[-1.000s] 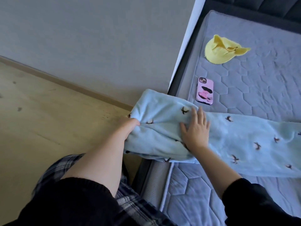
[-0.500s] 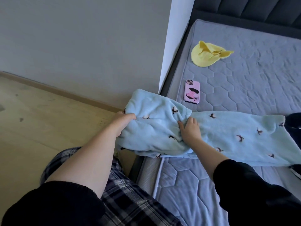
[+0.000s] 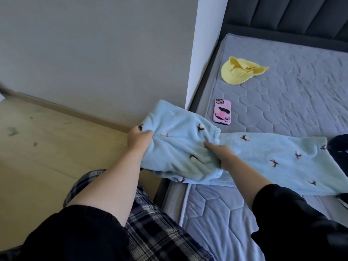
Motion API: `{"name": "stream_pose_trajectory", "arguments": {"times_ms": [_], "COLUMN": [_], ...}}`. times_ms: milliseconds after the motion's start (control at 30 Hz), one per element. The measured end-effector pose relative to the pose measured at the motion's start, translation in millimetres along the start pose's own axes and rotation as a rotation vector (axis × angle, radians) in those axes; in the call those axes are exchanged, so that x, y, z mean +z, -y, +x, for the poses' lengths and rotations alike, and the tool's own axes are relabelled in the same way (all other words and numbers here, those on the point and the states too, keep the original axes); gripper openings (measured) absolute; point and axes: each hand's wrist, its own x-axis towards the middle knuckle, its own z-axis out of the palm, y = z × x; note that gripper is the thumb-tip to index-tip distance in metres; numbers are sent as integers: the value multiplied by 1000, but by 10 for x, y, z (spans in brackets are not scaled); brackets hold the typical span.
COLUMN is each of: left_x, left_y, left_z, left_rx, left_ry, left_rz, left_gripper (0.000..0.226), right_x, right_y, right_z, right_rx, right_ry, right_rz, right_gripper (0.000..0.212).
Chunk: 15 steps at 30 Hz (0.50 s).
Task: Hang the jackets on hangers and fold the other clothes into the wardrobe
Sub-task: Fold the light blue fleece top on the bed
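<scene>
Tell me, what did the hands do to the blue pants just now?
The right hand, flat on the pants before, now grips them and has bunched them toward the left hand, which kept its grip. The phone and yellow cloth stayed on the mattress.

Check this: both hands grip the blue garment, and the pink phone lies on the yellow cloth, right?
No. The head view shows the pink phone on the mattress, apart from the yellow cloth. The left hand and right hand do grip the blue garment.

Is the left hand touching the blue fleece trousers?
Touching. Head view: the left hand grips a bunched end of the blue fleece trousers, fingers curled into the fabric.
</scene>
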Motion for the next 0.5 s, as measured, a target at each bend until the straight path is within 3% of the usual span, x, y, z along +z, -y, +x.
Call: {"name": "stream_pose_trajectory", "arguments": {"times_ms": [133, 200, 367, 500], "left_x": [-66, -148, -282, -266], "left_y": [47, 65, 115, 200], "left_z": [16, 41, 109, 101], "left_rx": [5, 17, 73, 147], "left_ry": [-233, -357, -368, -281], "left_rz": [49, 71, 119, 208], "left_gripper": [14, 23, 15, 20], "right_x": [153, 386, 715, 484], "right_y": [99, 152, 205, 288], "right_z": [-90, -118, -55, -30], "right_rx": [99, 98, 64, -49], "right_ry": [286, 338, 204, 60], "right_rz": [180, 174, 109, 119], "right_gripper": [50, 48, 53, 37]}}
